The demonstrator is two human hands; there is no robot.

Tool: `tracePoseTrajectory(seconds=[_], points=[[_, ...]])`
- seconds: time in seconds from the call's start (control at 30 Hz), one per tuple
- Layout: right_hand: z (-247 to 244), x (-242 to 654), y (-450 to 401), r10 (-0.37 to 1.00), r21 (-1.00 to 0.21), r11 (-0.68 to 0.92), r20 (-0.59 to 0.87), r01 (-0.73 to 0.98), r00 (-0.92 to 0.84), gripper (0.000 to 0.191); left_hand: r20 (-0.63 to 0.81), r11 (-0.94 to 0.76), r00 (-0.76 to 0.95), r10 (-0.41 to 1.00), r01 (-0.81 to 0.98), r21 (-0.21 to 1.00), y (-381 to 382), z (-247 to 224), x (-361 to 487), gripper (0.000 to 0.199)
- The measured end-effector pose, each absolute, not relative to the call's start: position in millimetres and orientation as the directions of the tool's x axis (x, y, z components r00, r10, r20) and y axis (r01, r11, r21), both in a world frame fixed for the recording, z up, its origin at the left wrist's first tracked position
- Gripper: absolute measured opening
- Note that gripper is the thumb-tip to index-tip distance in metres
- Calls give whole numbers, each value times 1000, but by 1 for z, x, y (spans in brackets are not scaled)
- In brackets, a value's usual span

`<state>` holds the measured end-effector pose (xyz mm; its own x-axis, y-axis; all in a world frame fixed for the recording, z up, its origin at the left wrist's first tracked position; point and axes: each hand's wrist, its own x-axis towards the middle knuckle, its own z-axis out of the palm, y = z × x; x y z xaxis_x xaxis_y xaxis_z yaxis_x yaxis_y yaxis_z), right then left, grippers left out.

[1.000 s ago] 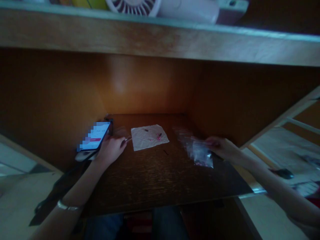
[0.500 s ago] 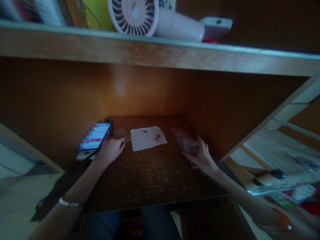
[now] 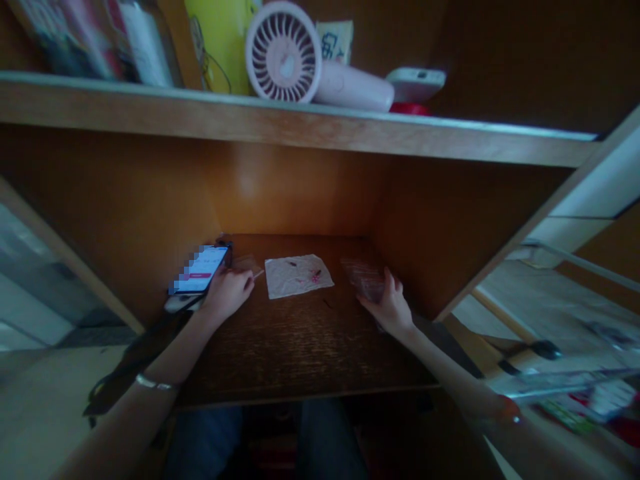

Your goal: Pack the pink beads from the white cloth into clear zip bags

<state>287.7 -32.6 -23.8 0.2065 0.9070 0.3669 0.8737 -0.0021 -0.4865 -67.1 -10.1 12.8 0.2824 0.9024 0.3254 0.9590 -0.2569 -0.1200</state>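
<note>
Our right hand (image 3: 391, 310) has moved in, grip wide at the bags (image 3: 364, 275); our left hand (image 3: 229, 291) pinches something thin (image 3: 259, 273).

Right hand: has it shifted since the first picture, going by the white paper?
Yes. The right hand has moved left, closer to the white paper, and is now at the clear bags.

At centre, a creased white paper sheet (image 3: 299, 277) lies on a dark wooden desk (image 3: 300, 347), between a lit phone (image 3: 200, 270) at left and clear plastic bags (image 3: 364, 275) at right; above, a pink handheld fan (image 3: 285, 57) lies on a wooden shelf (image 3: 240, 120).
</note>
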Motion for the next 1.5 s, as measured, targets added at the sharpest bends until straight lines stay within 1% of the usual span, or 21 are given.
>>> tracePoseTrajectory(seconds=[0.17,0.3,0.37,0.43,0.5,0.53,0.57,0.6,0.67,0.7,0.77,0.83,0.9,0.97,1.03,1.1,1.27,1.4,1.5], points=[[-25,285,-26,899,-419,-9,394,908,190,88,407,-278,283,869,958,-72,-9,12,-69,23],[-21,280,-29,863,-339,-10,473,941,180,86,493,-233,188,849,972,32,-7,11,-73,19],[-13,275,-34,820,-328,50,553,943,149,82,529,-220,143,836,972,84,-5,11,-74,16],[-3,265,-38,771,-344,175,631,923,89,68,565,-236,137,814,966,106,-5,12,-72,14],[6,249,-42,758,-411,342,653,845,10,45,596,-274,169,785,957,90,-6,16,-65,12],[10,239,-43,773,-469,431,632,771,-48,33,610,-300,197,768,951,70,-7,18,-58,11],[13,227,-43,794,-543,503,598,673,-111,26,616,-330,234,752,943,45,-9,20,-51,11],[14,214,-43,814,-625,545,555,559,-172,25,626,-369,277,729,929,18,-12,23,-42,10],[14,188,-39,839,-746,543,464,384,-286,28,608,-489,402,685,872,-24,-17,28,-23,8],[12,175,-35,833,-786,538,442,304,-332,30,591,-546,457,664,837,-34,-18,30,-14,6],[9,154,-28,824,-849,509,433,141,-366,32,565,-624,532,631,780,-37,-19,33,-1,5],[5,141,-20,858,-906,421,385,38,-341,35,572,-630,519,635,776,-6,-16,34,5,4],[3,135,-13,897,-944,331,317,-9,-308,40,592,-619,485,644,785,30,-11,33,5,4],[0,136,-8,917,-955,298,289,-10,-275,44,606,-623,466,644,780,62,-6,31,3,7],[-3,139,-5,920,-945,327,312,25,-237,46,608,-630,462,646,773,81,-3,29,3,8],[-6,142,-4,915,-929,364,343,68,-212,45,592,-628,472,653,775,75,-3,26,4,9],[-7,146,-9,889,-895,433,405,106,-213,41,565,-599,489,664,800,12,-9,22,10,10],[-4,147,-11,887,-894,430,394,122,-243,35,587,-582,495,640,812,-51,-12,18,10,12],[-6,148,-7,889,-889,433,394,150,-236,34,610,-587,501,614,807,-71,-12,14,10,14]])
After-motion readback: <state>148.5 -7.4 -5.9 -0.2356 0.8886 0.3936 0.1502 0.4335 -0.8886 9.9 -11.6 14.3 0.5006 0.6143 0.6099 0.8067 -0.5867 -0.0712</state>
